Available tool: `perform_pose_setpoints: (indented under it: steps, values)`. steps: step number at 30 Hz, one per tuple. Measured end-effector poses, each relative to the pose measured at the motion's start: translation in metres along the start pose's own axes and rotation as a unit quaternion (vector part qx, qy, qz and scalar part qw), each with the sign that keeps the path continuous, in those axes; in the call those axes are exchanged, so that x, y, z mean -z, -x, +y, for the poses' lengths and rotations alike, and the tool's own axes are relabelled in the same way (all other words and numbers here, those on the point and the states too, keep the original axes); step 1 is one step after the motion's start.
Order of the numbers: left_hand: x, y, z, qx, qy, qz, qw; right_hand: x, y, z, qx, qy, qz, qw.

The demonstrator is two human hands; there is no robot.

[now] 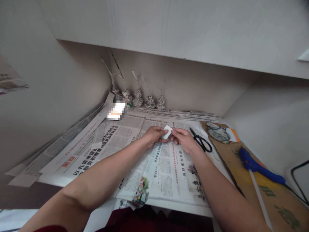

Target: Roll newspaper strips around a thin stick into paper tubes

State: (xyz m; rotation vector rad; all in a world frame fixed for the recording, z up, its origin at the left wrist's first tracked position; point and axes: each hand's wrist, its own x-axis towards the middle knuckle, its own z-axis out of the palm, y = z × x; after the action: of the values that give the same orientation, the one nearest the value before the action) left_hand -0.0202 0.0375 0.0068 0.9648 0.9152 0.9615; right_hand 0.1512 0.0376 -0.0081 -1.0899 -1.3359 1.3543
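Over the newspaper-covered table, my left hand (154, 136) and my right hand (183, 138) meet, both closed. Between their fingertips is a small white piece of paper (167, 132), tilted with one corner pointing up. Thumbs and fingers hide part of it. Spread newspaper sheets (125, 137) lie below the hands, and a strip with a colourful printed end (142, 190) reaches towards the front edge. Black-handled scissors (202, 141) rest just right of my right hand.
Several woven-paper gourd shapes (138, 98) line the back wall beside thin rolled paper sticks (183, 114). A blurred-out bright phone-like object (116, 110) stands back left. On cardboard (272, 199) at right lie a blue glue gun (260, 167) and a glue-stained scrap (219, 132). A panel (169, 29) overhangs.
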Motion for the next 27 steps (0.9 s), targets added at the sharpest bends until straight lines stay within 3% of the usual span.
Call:
perform_pose_setpoints:
  steps: [10, 21, 27]
  values:
    - [-0.001, 0.002, -0.004, -0.029, -0.028, -0.024, 0.999, -0.009, 0.000, 0.001, 0.020, -0.005, 0.005, 1.000]
    - [-0.004, 0.000, -0.010, -0.071, -0.081, -0.007, 0.994, -0.008, 0.001, 0.000, 0.004, -0.028, 0.010, 1.000]
    - [-0.004, -0.003, -0.014, -0.070, -0.101, -0.005, 0.992, -0.010, 0.000, 0.001, -0.002, -0.033, 0.071, 0.997]
